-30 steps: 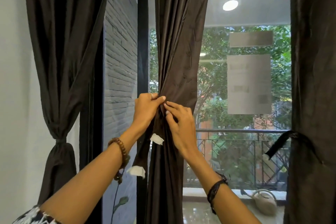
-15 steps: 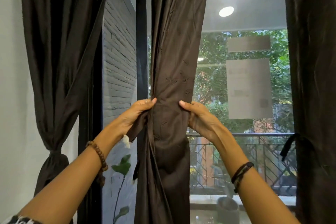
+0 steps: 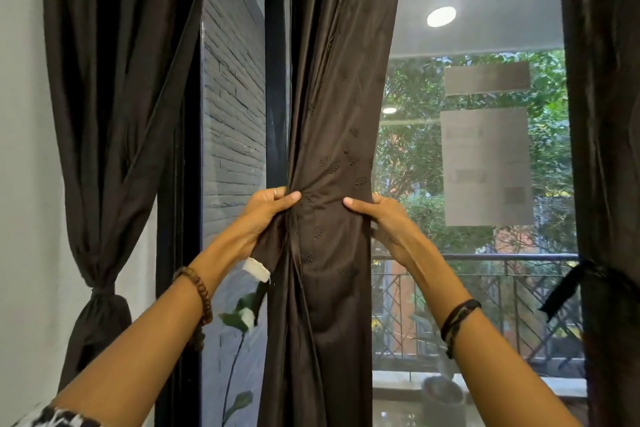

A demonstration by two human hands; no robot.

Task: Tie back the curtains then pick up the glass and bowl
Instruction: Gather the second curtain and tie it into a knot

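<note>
A dark brown middle curtain (image 3: 332, 115) hangs in front of the window, gathered at waist height. My left hand (image 3: 266, 215) grips its left edge together with a dark tie strip whose white end (image 3: 256, 269) hangs below my wrist. My right hand (image 3: 384, 222) clasps the curtain's right edge, thumb on the front. The left curtain (image 3: 110, 115) is bound by a tie (image 3: 100, 289). On the right curtain (image 3: 609, 149) a dark tie (image 3: 568, 288) hangs loose. No glass or bowl is in view.
A black window frame post (image 3: 277, 80) stands behind the middle curtain. A green plant (image 3: 239, 315) rises below my left wrist. Outside are a balcony railing (image 3: 502, 257), a grey pot (image 3: 443, 392) on the ledge, and papers (image 3: 485, 163) stuck on the glass.
My hands have moved apart from the front of the curtain to its two edges, pulling the fabric together. The white-tipped tie now hangs from my left hand. The view has shifted closer.
</note>
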